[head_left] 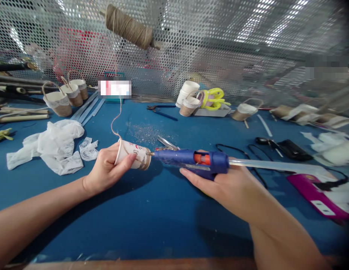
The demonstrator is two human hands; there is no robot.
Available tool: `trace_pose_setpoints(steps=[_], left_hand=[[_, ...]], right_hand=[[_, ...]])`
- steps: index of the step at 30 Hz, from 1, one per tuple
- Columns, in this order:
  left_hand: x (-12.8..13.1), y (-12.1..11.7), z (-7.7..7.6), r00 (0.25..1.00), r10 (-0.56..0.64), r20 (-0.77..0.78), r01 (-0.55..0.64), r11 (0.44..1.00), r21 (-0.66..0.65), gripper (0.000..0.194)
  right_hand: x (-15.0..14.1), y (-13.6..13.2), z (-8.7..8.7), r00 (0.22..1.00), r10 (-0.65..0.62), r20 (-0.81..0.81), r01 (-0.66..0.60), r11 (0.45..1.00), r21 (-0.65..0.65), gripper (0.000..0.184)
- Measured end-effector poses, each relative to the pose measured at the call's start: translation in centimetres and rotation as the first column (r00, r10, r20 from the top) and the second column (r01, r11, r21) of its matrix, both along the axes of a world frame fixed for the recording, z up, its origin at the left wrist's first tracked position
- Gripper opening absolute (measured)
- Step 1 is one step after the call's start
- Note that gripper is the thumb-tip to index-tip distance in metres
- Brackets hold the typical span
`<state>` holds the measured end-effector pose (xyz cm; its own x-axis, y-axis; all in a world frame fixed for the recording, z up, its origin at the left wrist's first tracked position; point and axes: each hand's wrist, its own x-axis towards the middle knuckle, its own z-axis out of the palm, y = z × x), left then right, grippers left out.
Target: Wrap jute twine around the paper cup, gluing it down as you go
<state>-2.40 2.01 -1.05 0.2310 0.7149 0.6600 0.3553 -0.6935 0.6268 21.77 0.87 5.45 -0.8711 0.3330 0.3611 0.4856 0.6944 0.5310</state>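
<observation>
My left hand (107,167) is closed around a white printed paper cup (135,154), tipped on its side with its base toward the right. Turns of twine circle the cup near its base, and a loose strand of twine (116,120) runs up from it toward the back. In my right hand (233,187) is a blue hot glue gun (188,159), its nozzle at the base end of the cup; whether the tip touches cannot be made out. A clear glue stick (261,163) sticks out of the gun's rear.
Behind hangs a twine spool (129,28) on perforated metal mesh. White lace (54,144) lies left, near small handled cups (59,104). Pliers (163,110), scissors (167,142) and stacked paper cups (187,93) stand beyond my hands. A purple pouch (312,195) and black cord (256,165) lie right.
</observation>
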Motion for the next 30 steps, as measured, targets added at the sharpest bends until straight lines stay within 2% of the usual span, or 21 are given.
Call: trace_pose_setpoints(steps=[5,11,14,20,30], left_hand=[[-0.1,0.0,-0.1,1.0,-0.027,-0.003,0.027,1.0,0.012,0.028],[0.1,-0.1,0.1,0.996,-0.084,0.007,0.083,0.994,0.074,0.028],[0.1,-0.2,0.2,0.998,-0.054,0.013,0.053,0.998,0.022,0.028],[0.1,-0.3,0.1,0.999,0.014,0.036,-0.01,0.991,-0.13,0.026],[0.2,-0.1,0.0,0.996,0.069,0.054,-0.056,0.975,-0.214,0.027]], right_hand=[[0.1,0.0,-0.2,1.0,-0.005,-0.002,0.005,1.0,-0.002,0.048],[1.1,0.4,-1.8,0.996,-0.084,-0.009,0.084,0.996,-0.004,0.046],[1.1,0.2,-1.9,0.996,-0.083,-0.016,0.083,0.997,-0.007,0.046],[0.4,0.0,-0.4,0.999,-0.027,0.021,0.027,1.0,-0.012,0.045],[0.2,-0.3,-0.2,1.0,0.001,0.021,-0.001,1.0,0.006,0.048]])
